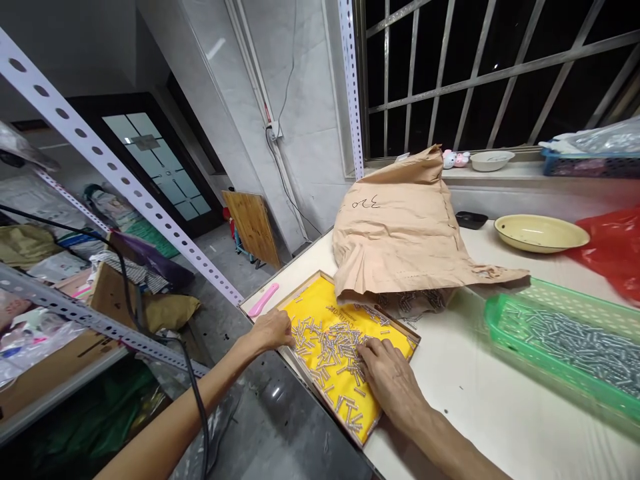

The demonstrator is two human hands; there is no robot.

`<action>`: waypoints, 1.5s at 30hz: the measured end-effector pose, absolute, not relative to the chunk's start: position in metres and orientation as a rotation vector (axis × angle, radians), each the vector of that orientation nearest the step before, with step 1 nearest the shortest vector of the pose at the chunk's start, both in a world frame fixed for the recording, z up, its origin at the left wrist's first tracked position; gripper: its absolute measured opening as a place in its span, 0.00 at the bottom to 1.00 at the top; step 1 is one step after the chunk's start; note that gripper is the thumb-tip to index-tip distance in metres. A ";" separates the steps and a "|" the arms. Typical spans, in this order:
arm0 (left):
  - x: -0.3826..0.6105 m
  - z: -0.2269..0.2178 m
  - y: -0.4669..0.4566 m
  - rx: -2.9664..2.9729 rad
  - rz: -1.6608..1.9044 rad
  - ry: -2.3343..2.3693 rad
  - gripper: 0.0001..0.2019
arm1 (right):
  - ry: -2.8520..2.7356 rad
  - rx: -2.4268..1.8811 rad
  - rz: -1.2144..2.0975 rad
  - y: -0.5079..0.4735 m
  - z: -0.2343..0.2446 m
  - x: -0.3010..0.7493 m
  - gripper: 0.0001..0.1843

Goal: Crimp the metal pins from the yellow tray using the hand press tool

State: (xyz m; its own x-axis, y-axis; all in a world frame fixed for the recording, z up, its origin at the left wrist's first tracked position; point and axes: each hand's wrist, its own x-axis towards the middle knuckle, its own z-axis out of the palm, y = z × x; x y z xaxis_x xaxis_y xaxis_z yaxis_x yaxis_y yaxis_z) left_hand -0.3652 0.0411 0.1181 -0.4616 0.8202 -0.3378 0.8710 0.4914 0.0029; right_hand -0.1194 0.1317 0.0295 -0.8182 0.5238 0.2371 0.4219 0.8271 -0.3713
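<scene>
A shallow cardboard tray [367, 437] with a yellow lining [320, 293] lies at the table's edge. Scattered over the lining are many small silvery ribbed metal pieces [340, 347], like short springs or screws. At the tray's left rim is my left hand [273, 330], fingers curled closed; whatever they hold is hidden. My right hand [393, 380] reaches over the right side of the tray, fingers bent together with the tips down among the pieces. Whether a piece is pinched there cannot be made out. Behind the tray, a brown paper bag [400, 227] lies with its mouth toward it and more metal pieces under the opening.
A green plastic basket [505, 337] full of similar metal pieces stands at the right. Beyond it are a yellow enamel dish [543, 233], a small black tray [471, 220] and a red plastic bag [613, 247]. A pink-handled tool [263, 300] lies left. A perforated metal post [125, 167] slants nearby.
</scene>
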 end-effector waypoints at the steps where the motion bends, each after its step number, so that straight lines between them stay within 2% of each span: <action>1: -0.365 0.116 0.044 1.416 -0.228 2.426 0.08 | -2.677 -0.710 0.453 0.132 0.030 -0.119 0.12; 7: -0.369 0.101 0.053 1.422 -0.066 2.339 0.18 | -2.683 -0.715 0.513 0.135 0.030 -0.116 0.13; 14: -0.358 0.109 0.043 1.353 -0.127 2.411 0.14 | -2.659 -0.702 0.554 0.137 0.031 -0.113 0.13; 18: -0.341 0.111 0.044 1.339 -0.284 2.466 0.08 | -2.611 -0.671 0.560 0.136 0.029 -0.112 0.12; 22: -0.333 0.112 0.044 1.351 -0.330 2.491 0.06 | -2.509 -0.629 0.716 0.136 0.033 -0.110 0.12; 25: -0.326 0.109 0.039 1.345 -0.107 2.506 0.09 | -2.355 -0.587 1.023 0.133 0.046 -0.113 0.12; 29: -0.296 0.099 0.032 1.335 0.506 2.328 0.11 | -2.088 -0.610 1.480 0.123 0.062 -0.128 0.09; 31: -0.276 0.093 0.030 1.276 0.705 2.258 0.11 | -1.983 -0.642 1.602 0.118 0.064 -0.136 0.09; 34: -0.255 0.088 0.028 1.206 0.843 2.237 0.09 | -1.930 -0.665 1.616 0.116 0.061 -0.141 0.09; 40: -0.240 0.088 0.027 1.187 0.877 2.283 0.09 | -2.024 -0.722 1.520 0.117 0.056 -0.133 0.10; 45: -0.242 0.084 0.029 1.109 0.908 2.196 0.08 | -2.058 -0.610 1.442 0.114 0.047 -0.129 0.07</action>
